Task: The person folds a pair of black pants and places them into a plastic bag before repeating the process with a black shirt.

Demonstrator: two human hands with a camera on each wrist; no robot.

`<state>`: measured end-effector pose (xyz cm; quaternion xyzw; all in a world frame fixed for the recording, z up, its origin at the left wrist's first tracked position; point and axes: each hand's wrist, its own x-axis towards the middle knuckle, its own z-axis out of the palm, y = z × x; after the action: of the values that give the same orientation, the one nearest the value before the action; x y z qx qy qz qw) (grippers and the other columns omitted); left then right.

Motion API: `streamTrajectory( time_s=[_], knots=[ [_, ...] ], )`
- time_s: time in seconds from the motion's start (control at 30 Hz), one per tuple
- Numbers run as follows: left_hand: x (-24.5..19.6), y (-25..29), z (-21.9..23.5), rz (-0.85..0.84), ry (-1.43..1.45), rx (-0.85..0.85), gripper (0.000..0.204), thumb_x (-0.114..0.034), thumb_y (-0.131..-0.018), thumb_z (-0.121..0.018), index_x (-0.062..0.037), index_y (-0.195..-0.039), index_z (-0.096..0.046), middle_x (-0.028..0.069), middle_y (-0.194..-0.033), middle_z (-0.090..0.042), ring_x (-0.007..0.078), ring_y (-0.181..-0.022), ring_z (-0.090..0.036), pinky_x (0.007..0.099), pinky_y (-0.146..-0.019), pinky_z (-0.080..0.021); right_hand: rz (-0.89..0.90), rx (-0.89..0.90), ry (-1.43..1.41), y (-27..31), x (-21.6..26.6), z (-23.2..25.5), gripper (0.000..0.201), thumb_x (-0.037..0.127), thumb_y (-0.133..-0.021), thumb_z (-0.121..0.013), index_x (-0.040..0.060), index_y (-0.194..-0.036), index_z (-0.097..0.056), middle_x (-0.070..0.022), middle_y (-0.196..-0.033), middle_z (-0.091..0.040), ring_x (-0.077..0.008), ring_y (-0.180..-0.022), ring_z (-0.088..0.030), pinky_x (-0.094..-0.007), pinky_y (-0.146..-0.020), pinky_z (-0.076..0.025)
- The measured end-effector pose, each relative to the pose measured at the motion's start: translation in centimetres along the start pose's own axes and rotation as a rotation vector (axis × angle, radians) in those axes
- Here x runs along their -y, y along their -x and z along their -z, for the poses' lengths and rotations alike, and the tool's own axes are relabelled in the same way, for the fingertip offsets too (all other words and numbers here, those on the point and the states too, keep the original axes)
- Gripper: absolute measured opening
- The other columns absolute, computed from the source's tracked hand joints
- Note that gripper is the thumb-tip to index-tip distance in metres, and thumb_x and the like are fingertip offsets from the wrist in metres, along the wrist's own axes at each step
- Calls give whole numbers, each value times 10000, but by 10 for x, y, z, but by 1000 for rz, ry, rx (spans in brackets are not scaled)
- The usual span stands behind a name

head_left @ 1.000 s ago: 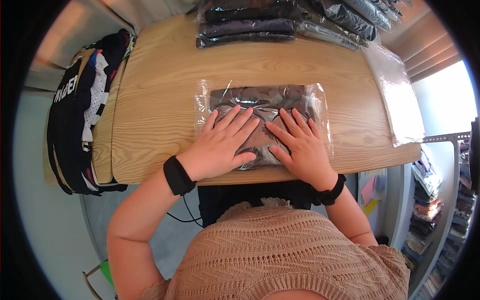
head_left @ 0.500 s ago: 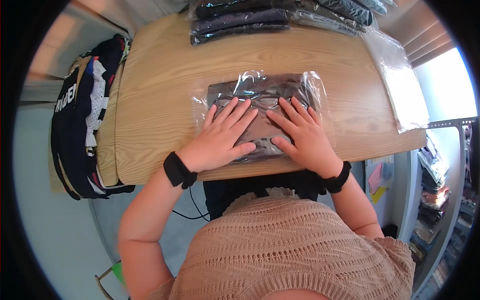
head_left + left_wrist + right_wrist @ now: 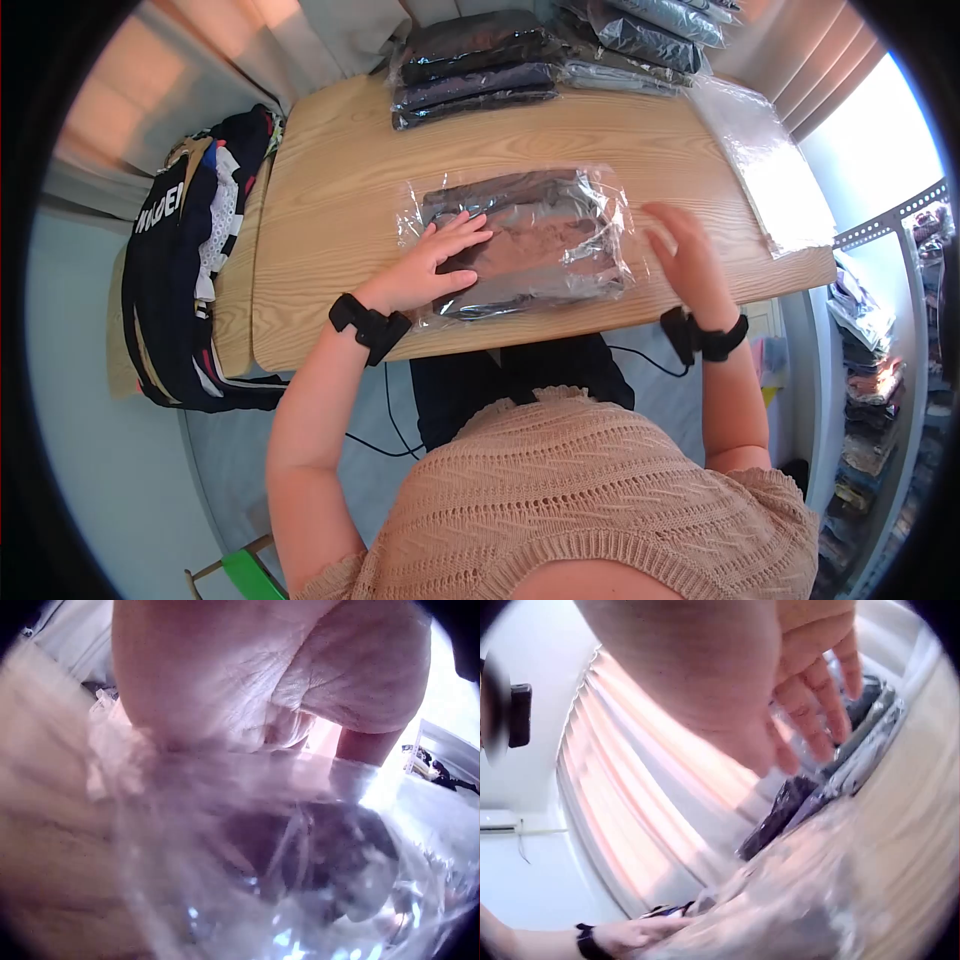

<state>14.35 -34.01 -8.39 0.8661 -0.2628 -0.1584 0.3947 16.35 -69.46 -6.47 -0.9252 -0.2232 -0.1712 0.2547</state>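
Note:
On the wooden table lies a folded dark garment in a clear plastic bag (image 3: 540, 240), its loose film edges sticking out at both sides. My left hand (image 3: 435, 265) rests flat on the left part of the bag, fingers extended. In the left wrist view the palm (image 3: 285, 667) is over the shiny film. To the right of the bag, my right hand (image 3: 690, 255) is raised off it with nothing in its grasp. The right wrist view shows that hand's fingers (image 3: 806, 712) loosely extended and apart from the bag (image 3: 780, 900).
Stacks of bagged garments (image 3: 475, 85) stand at the table's back edge. Flat clear bags (image 3: 765, 160) lie along the right side. A pile of dark and patterned clothes (image 3: 165, 270) sits at the left. A metal shelf (image 3: 880, 230) with bagged items stands at the right.
My right hand has lifted off the bag and moved right. The left hand has shifted toward the bag's left side but stays on it. The head view has tilted slightly.

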Motion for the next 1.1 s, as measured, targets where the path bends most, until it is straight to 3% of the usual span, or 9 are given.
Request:
streamTrajectory(
  time_s=[0.13,0.17,0.23,0.27,0.4,0.63,0.83,1.0,1.1],
  knots=[
    [6,7,11,-27,167,-28,435,-215,-849,-568,-112,-1268,-506,79,-1408,-381,270,-1358,-234,492,-1107,-80,265,242,-224,15,33,-1,285,147,-801,-623,64,-1073,-596,-124,-1104,-569,-304,-1029,-522,-391,-886,-415],
    [0,10,14,-21,164,-30,435,-215,-849,-568,-112,-1268,-506,79,-1408,-381,270,-1358,-234,492,-1107,-80,210,249,-208,18,31,-8,291,156,-799,-626,68,-1075,-594,-119,-1117,-558,-302,-1041,-514,-389,-891,-411],
    [-27,22,21,1,-358,-114,348,-185,-841,-575,-78,-1172,-579,100,-1327,-478,276,-1300,-353,478,-1096,-157,158,259,-204,21,31,-16,297,165,-797,-630,73,-1077,-591,-114,-1131,-548,-299,-1052,-505,-388,-896,-407],
    [-41,30,15,-51,-498,-124,400,-235,-804,-625,-62,-1161,-572,128,-1291,-492,292,-1245,-416,442,-1059,-275,133,234,-223,23,32,-19,299,167,-798,-627,71,-1079,-589,-118,-1132,-544,-301,-1055,-501,-386,-900,-404],
    [-61,42,-17,2,-646,-169,629,-298,-701,-718,-66,-1234,-479,126,-1257,-472,291,-1209,-437,387,-917,-428,69,214,-295,26,31,-24,310,158,-805,-615,59,-1097,-576,-131,-1145,-538,-311,-1078,-485,-382,-913,-398],
    [-48,39,-41,10,-854,-238,717,-230,-701,-717,-54,-1306,-374,132,-1310,-429,298,-1228,-417,349,-877,-462,16,203,-361,27,21,-19,409,170,-818,-603,50,-1196,-505,-161,-1155,-536,-335,-1086,-487,-385,-930,-388],
    [-39,37,-22,-38,-755,-258,571,-163,-784,-614,-25,-1292,-394,132,-1279,-474,274,-1167,-474,361,-876,-459,-22,301,-602,20,6,-8,570,284,-800,-653,35,-1267,-442,-157,-1214,-528,-275,-1143,-493,-348,-985,-347],
    [-87,33,44,159,-239,-154,364,-176,-897,-500,-7,-1219,-499,145,-1109,-586,245,-1041,-543,315,-880,-433,19,296,-1039,-21,0,5,821,379,-711,-748,16,-1332,-353,-144,-1213,-527,-230,-1146,-487,-341,-1005,-324],
    [-74,22,78,57,28,-151,335,-248,-929,-479,-36,-1179,-543,79,-1007,-615,174,-866,-572,276,-758,-454,28,302,-1098,-55,8,9,772,283,-672,-791,17,-1293,-417,-123,-1163,-558,-196,-1106,-505,-318,-986,-342]
  ],
)
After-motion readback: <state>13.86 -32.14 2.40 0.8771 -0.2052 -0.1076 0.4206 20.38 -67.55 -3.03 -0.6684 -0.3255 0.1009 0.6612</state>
